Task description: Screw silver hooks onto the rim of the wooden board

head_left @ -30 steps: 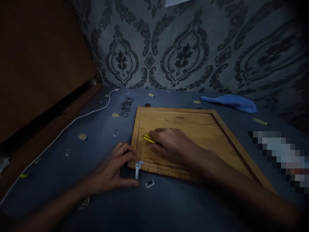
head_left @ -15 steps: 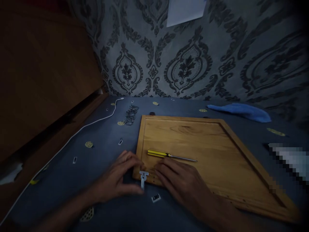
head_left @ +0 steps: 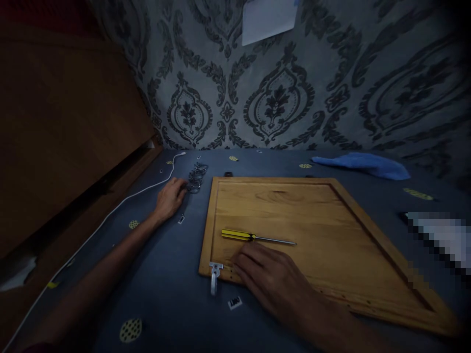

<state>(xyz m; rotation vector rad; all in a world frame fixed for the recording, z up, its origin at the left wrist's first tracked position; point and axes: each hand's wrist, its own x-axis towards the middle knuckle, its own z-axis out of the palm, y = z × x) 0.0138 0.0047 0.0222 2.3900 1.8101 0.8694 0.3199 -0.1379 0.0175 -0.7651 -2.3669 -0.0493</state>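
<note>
A wooden board [head_left: 294, 211] with a raised frame lies flat on the blue cloth. On it rests a screwdriver [head_left: 253, 237] with a yellow handle. A small metal bracket [head_left: 214, 275] hangs at the board's near left corner. My right hand [head_left: 270, 277] lies flat on the board's near edge, fingers stretched out beside the bracket, holding nothing. My left hand [head_left: 170, 198] reaches far to the left, its curled fingertips touching a pile of metal hooks [head_left: 196, 176]. Whether it grips one I cannot make out.
A white cable [head_left: 121, 202] runs along the left by a wooden panel [head_left: 66, 127]. A blue rag [head_left: 362, 165] lies at the back right. Small tags [head_left: 234, 302] are scattered on the cloth. Patterned wallpaper with a white sheet [head_left: 268, 17] rises behind.
My left hand left the bracket at the board's corner and moved up-left to the pile of metal hooks. My right hand let go of the screwdriver earlier and now rests at the board's near edge.
</note>
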